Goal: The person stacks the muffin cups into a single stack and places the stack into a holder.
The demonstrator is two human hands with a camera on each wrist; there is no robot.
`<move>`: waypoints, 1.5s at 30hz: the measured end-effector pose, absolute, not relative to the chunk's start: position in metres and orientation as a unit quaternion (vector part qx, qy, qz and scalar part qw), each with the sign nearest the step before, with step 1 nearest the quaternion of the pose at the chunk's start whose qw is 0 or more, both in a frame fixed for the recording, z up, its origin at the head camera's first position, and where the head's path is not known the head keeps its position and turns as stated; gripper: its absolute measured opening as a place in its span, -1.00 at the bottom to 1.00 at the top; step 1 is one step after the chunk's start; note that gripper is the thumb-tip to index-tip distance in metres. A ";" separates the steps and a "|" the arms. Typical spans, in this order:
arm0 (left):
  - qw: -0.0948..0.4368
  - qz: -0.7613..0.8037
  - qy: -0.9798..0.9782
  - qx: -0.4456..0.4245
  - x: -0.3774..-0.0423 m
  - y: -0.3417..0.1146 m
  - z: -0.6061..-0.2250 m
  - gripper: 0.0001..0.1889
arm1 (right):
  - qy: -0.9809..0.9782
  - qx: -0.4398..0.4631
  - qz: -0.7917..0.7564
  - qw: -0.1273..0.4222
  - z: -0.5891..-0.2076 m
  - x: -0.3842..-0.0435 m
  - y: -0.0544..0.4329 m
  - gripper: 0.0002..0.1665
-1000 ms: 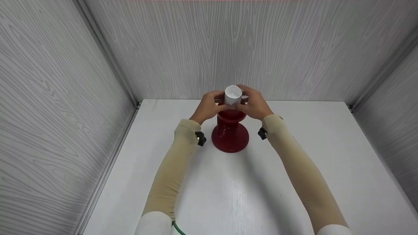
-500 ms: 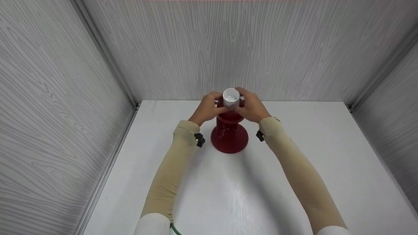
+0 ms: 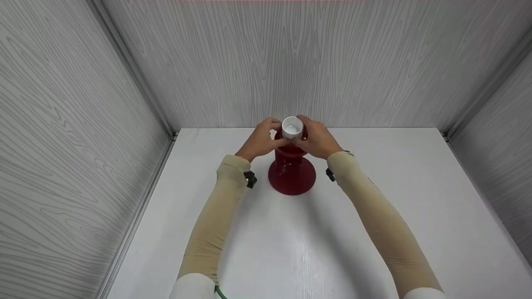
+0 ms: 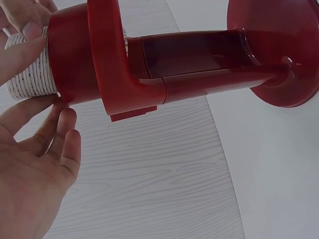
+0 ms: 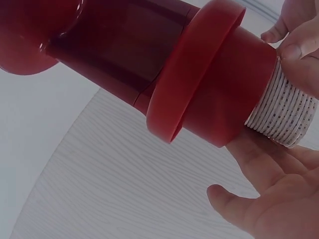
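Note:
A stack of nested white cups [image 3: 292,128] stands mouth-up in the top of a red dispenser-like stand [image 3: 292,178]. My left hand [image 3: 261,140] holds the stack from the left, thumb on the near side. From the right, my right hand [image 3: 318,139] grips it too, and the thumbs nearly meet in front. Up close in the left wrist view, the closely layered rims of the cups [image 4: 31,74] rise out of the red collar [image 4: 75,55]. In the right wrist view, fingertips press the rims just above the collar's edge; the lower part of the stack is hidden inside.
The stand's round foot [image 4: 284,45] rests on a white table [image 3: 266,245]. Grey wood-grain panels rise at the back [image 3: 291,62], left [image 3: 62,145] and right. Beside my left sleeve runs a green cord [image 3: 220,292].
Both hands have come down slightly with the cup stack, which sits lower in the red stand and a little further left. The stand's foot stays nearly in place.

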State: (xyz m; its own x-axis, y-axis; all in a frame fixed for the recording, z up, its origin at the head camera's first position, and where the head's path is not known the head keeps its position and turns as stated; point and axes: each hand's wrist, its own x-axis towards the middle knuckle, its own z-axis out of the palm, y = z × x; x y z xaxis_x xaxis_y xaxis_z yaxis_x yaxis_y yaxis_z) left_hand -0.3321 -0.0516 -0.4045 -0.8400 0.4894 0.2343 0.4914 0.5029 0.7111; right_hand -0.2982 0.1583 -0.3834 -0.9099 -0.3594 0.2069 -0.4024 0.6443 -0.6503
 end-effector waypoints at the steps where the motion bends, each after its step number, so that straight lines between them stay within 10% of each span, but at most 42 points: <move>1: 0.003 -0.412 -0.866 -0.284 -0.332 -0.052 -0.405 -0.55 | -0.906 0.211 0.367 0.028 -0.384 -0.298 0.158 -0.39; 45: 0.010 -0.449 -0.848 -0.280 -0.333 -0.051 -0.420 -0.39 | -0.910 0.213 0.347 0.079 -0.410 -0.300 0.161 -0.33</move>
State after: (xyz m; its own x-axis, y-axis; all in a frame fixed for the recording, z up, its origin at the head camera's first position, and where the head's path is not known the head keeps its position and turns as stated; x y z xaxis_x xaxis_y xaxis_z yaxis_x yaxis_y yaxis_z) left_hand -0.3333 -0.0508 -0.4197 -0.8430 0.4660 0.2688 0.4843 0.4397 0.7564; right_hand -0.2999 0.1615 -0.4099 -0.8966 -0.3331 0.2919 -0.4429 0.6683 -0.5977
